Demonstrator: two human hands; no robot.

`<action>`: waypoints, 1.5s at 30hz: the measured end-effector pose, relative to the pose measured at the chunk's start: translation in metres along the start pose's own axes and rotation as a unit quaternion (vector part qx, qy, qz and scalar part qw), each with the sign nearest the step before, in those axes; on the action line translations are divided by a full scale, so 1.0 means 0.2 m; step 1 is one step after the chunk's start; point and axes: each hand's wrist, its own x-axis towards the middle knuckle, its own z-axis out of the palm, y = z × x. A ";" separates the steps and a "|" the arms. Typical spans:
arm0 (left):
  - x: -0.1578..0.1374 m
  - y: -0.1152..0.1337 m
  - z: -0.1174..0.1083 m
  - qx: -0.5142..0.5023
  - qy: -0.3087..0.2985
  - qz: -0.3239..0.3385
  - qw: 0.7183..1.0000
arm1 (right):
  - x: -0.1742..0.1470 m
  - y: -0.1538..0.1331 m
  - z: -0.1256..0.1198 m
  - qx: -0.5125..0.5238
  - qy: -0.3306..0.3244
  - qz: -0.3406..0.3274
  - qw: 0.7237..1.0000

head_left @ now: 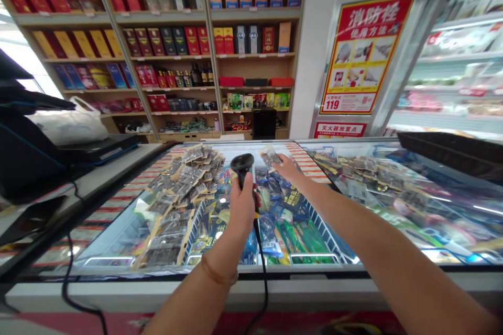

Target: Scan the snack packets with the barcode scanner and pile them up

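Note:
My left hand [243,204] is wrapped round the handle of a black barcode scanner [242,161], held upright over the freezer's glass top. A black cord runs from the handle down past the front edge. Further out and to the right, my right hand [288,169] grips a small clear packet [270,155] between thumb and fingers. The packet is blurred, so its contents cannot be made out. Just left of the scanner, a heap of similar small packets [198,175] with dark contents and tan edges lies on the glass.
Through the glass show frozen goods [302,235] in white wire baskets [320,225]. More packets [365,167] lie on the right, near a black tray [451,154]. A white plastic bag [68,124] sits on the left counter. Shelves of boxes [243,39] stand behind.

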 end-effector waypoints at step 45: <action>0.04 -0.41 0.22 0.077 -0.172 -0.094 0.978 | -0.38 0.40 -1.58 -0.467 0.270 0.237 0.808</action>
